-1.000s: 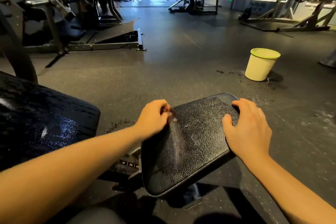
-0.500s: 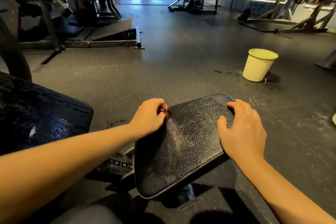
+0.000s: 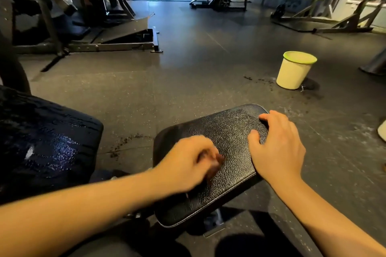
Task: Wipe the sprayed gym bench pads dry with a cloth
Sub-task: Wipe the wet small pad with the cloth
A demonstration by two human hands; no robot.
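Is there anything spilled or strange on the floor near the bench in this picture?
Yes. Dark wet-looking splashes mark the floor beside the pale bucket, and more specks lie between the two pads. The larger pad on the left looks wet and glistening, not yet wiped.

1. The seat pad at lower centre of the frame looks like black vinyl or leatherette with a fine crackled grain and a soft sheen.
2. The larger pad at the left edge is the same dark covering but glossier, beaded with wet droplets and streaks.
3. The floor is dark, matt, speckled rubber-like matting, rough-looking, with damp dark spots near the bucket.
4. The bucket at right looks like smooth cream plastic with a pale green rim.
5. The machine frames at upper left look like painted metal, dull grey.
6. A small brownish scrap of cloth under the left hand is blurred; its texture cannot be told.
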